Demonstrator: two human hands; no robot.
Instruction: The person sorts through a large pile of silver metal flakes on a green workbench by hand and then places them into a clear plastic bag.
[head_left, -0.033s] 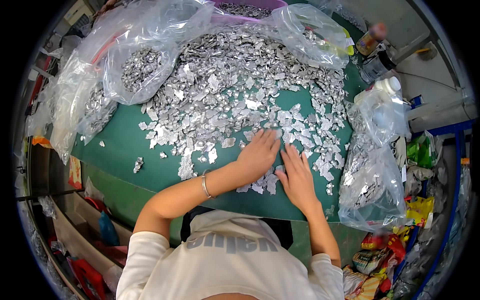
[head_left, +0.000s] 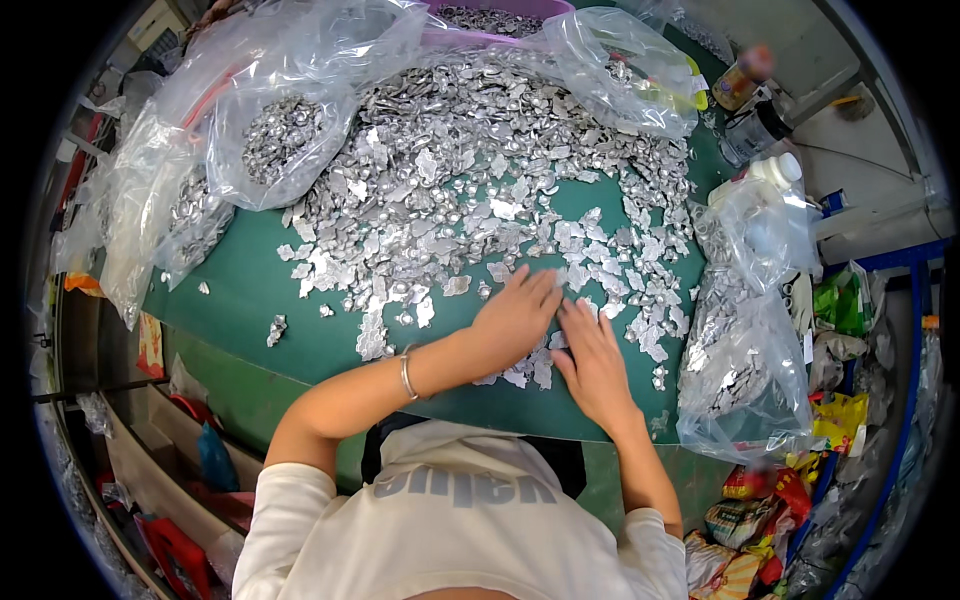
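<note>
Right hand point(head_left: 598, 368) is flat and open; left hand point(head_left: 510, 320), can't tell. I'd nudge those metal pieces point(head_left: 440, 205) gently, no scraping.

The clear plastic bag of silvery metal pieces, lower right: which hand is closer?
Right: the right hand is left of the bag, not touching it; the left hand is farther left.

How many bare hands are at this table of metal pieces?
2: the left hand, angled rightward at the near side of the metal pieces, and the right hand, palm down just right of it. No others show.
</note>
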